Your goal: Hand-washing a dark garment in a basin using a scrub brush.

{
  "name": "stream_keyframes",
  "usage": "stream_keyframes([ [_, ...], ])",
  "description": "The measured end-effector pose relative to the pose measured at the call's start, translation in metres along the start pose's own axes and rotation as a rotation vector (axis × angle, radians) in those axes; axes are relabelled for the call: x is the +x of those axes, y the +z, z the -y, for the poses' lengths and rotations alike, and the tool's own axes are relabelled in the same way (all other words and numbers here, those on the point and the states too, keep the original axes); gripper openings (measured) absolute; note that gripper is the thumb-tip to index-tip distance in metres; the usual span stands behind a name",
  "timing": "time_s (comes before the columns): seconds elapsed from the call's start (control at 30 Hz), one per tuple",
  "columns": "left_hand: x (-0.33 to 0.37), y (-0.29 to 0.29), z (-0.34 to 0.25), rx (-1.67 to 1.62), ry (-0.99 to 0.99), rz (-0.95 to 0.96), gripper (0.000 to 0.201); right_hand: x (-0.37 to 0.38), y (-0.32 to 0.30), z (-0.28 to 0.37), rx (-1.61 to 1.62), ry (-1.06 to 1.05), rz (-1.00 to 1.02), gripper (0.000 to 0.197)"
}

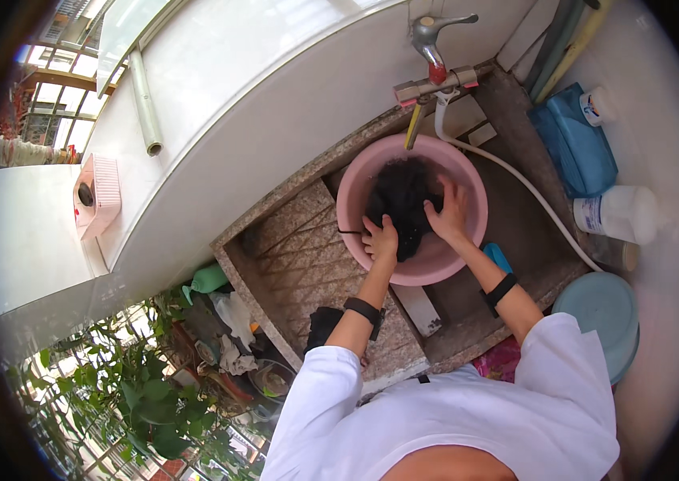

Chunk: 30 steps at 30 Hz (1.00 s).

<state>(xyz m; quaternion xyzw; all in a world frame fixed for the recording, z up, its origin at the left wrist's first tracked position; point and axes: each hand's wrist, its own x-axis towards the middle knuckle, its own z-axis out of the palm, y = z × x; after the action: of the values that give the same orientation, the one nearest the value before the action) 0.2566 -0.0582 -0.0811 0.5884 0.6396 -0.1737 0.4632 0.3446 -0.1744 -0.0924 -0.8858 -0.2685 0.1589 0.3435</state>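
the dark cloth (403, 200) lies bunched in the pink basin (355, 192), which sits in the stone sink just under the tap. both hands are inside the basin and on the cloth. the left hand (379, 239) rests at the cloth's near left edge, its fingers curled down and pressed together on the wet fabric. the right hand (447, 212) lies on the cloth's right side, its fingers spread and pressing flat. so the bulk of the cloth lies ahead of both hands and between them, toward the tap side of the basin; its heap runs roughly from the near rim toward the far one. both hands touch the cloth; neither is clearly nearer to it. each wrist wears a black band.

nearer than the basin, a ribbed stone washboard (307, 248) slopes to the left of it, with another dark piece of cloth (323, 325) at its near edge. at the right, near the sink's corner, stands a pale blue round lid or tub (604, 309). farther off, a white hose (516, 180) runs from the tap (431, 48) along the right of the basin. whether water stands in the basin i cannot tell. beyond the sink's right edge stand a white jug (620, 212) and a blue bag (572, 144).
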Motion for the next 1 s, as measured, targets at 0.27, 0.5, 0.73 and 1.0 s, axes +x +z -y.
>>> stream_keyframes([
  [0.27, 0.041, 0.035, -0.035, 0.448, 0.452, -0.142, 0.059, 0.013, 0.077, 0.017, -0.326, 0.56, -0.048, 0.074],
  [0.5, 0.109, 0.041, -0.027, 0.648, 0.827, -0.189, 0.056, 0.048, 0.079, -0.036, -0.306, 0.107, 0.151, 0.045],
  [0.73, 0.112, 0.042, -0.051, 0.634, 0.746, -0.152, 0.056, 0.088, 0.049, -0.044, -0.252, -0.184, 0.034, 0.029],
  [1.0, 0.039, -0.013, -0.059, -0.752, 0.384, 0.483, 0.044, 0.062, -0.029, 0.031, 0.035, 0.1, -0.22, 0.026],
])
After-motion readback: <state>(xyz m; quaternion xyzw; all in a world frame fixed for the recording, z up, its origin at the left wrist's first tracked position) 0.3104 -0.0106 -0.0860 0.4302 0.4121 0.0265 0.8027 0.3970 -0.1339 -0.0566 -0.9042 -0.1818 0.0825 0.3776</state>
